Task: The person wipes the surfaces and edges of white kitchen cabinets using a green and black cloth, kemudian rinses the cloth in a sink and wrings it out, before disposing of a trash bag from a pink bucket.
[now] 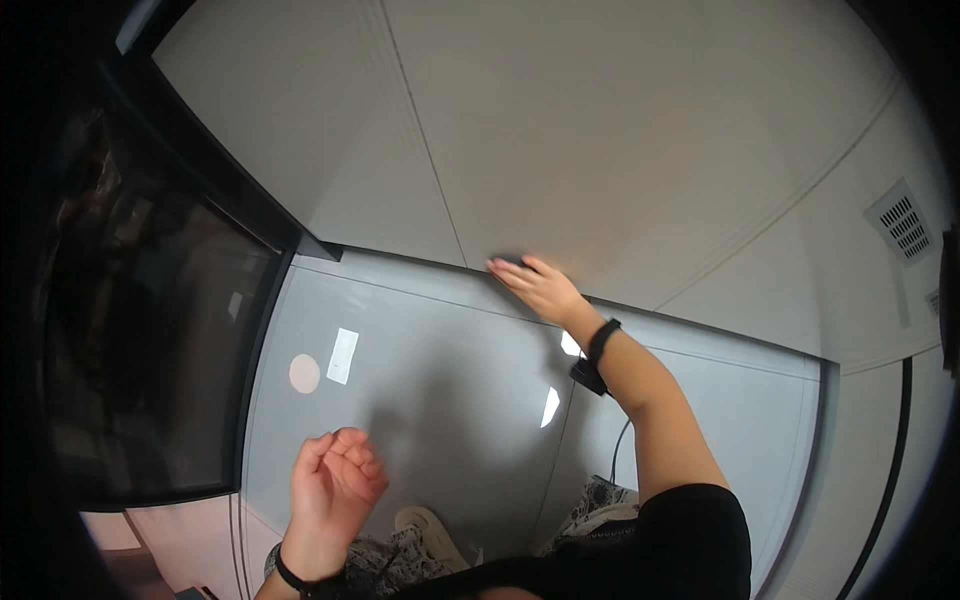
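Note:
My right hand (541,289) lies with its fingers stretched along the lower edge of a pale, smooth panel (600,150), just right of a thin seam. A dark patch shows between its thumb and fingers; whether this is shadow or an object I cannot tell. Lower left, my left hand (341,476) hangs over the floor, palm visible, fingers loosely curled and slightly blurred, with nothing in it. Both wrists wear black bands. Beside my right forearm is a small black device (589,376), and a thin dark cable (619,450) runs below it.
Glossy grey floor tiles (450,360) reflect light beneath the panel. A white rectangle (343,356) and a pale round patch (304,373) appear on them. Dark glass in a black frame (157,322) borders the left. A slotted vent grille (905,225) sits at right. My shoe (431,532) is below.

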The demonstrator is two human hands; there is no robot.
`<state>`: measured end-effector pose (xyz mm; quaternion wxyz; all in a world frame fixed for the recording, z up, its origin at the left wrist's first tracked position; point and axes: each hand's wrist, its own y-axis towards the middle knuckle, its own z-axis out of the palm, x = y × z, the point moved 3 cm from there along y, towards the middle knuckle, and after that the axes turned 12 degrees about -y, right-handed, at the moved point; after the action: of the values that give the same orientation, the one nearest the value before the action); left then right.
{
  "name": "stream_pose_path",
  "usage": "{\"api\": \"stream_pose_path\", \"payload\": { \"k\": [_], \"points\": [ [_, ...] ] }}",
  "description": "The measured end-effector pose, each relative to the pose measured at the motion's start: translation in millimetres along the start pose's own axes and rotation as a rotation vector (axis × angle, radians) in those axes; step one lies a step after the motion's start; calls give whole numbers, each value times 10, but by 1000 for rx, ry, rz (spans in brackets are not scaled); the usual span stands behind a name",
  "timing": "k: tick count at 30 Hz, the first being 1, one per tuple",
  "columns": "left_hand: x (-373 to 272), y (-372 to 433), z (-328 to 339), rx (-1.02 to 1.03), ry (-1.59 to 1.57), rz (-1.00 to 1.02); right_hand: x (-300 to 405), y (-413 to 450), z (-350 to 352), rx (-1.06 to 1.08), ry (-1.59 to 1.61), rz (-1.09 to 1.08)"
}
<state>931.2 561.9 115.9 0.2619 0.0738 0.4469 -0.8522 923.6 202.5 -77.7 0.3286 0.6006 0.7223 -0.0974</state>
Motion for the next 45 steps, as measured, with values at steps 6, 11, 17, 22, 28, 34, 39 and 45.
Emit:
{"api": "stream_pose_path", "payload": {
  "k": [6, 11, 17, 22, 28, 34, 39, 45],
  "points": [
    [20, -138, 62, -42, 60, 56, -100, -141, -162, -99, 48, 164],
    [75, -43, 11, -27, 0, 8, -627, 800, -1066, -521, -172, 607],
    [88, 28, 117, -4, 27, -8, -289, 858, -591, -362, -83, 356],
    [68, -32, 62, -35, 16, 36, 90, 357, 1, -124, -114, 44],
    [15, -77, -2, 58, 14, 51, -92, -550, 176, -51, 92, -24],
    [-27, -62, -18, 65, 4, 70, -423, -1609, 19, 102, 100, 56],
    [-12, -36, 9, 66, 19, 60, -526, -2399, -14, 208, 135, 2],
    [56, 18, 28, 37, 58, 50, -559, -1801, -807, -105, 162, 347]
  ]
}}
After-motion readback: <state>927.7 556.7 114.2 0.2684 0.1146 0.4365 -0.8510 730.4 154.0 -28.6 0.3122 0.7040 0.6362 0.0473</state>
